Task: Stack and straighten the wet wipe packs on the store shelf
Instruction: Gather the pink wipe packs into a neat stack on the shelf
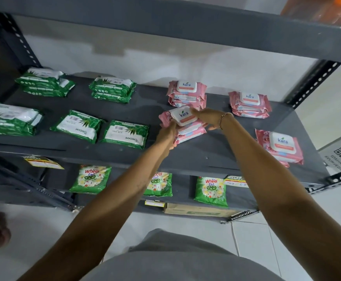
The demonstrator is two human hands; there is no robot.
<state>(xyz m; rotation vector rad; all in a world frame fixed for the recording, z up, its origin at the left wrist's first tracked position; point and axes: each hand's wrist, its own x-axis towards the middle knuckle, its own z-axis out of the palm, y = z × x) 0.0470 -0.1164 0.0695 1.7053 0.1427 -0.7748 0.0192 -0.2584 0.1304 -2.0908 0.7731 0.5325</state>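
On the dark grey shelf (196, 155) a small stack of pink wipe packs (187, 131) lies in the middle. The top pink pack (182, 116) sits skewed on it. My left hand (166, 136) grips the stack's left side and my right hand (208, 117) holds the top pack's right end. Other pink stacks lie behind (186, 94), at the back right (249, 104) and at the front right (280, 148). Green wipe packs fill the left half: two back stacks (44, 82) (112, 89), a front left stack (9, 119) and two single packs (78, 126) (126, 134).
An upper shelf board (165, 23) overhangs the work area. Perforated uprights stand at the back left (17, 37) and right (311, 84). On the lower shelf stand green detergent bags (91, 178) (211, 190) and a flat carton (198, 210). White tiled floor lies below.
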